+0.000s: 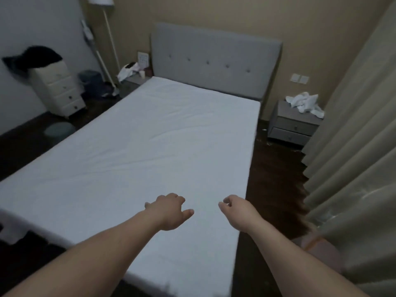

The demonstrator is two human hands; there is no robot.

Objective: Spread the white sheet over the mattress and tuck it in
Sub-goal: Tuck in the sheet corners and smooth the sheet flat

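Note:
The white sheet (150,146) lies spread flat over the mattress, with a few shallow creases running across its middle. It reaches the grey padded headboard (214,58) at the far end. My left hand (169,211) hovers low over the sheet near the foot of the bed, fingers loosely curled, thumb out, holding nothing. My right hand (235,211) is beside it, close to the bed's right edge, fingers loosely curled and empty. Whether either hand touches the sheet I cannot tell.
A grey nightstand (293,127) with crumpled white cloth stands right of the bed. Beige curtains (353,146) hang along the right. On the left are a white drawer unit (62,91), a floor lamp (107,39) and a round stool (60,129) on dark floor.

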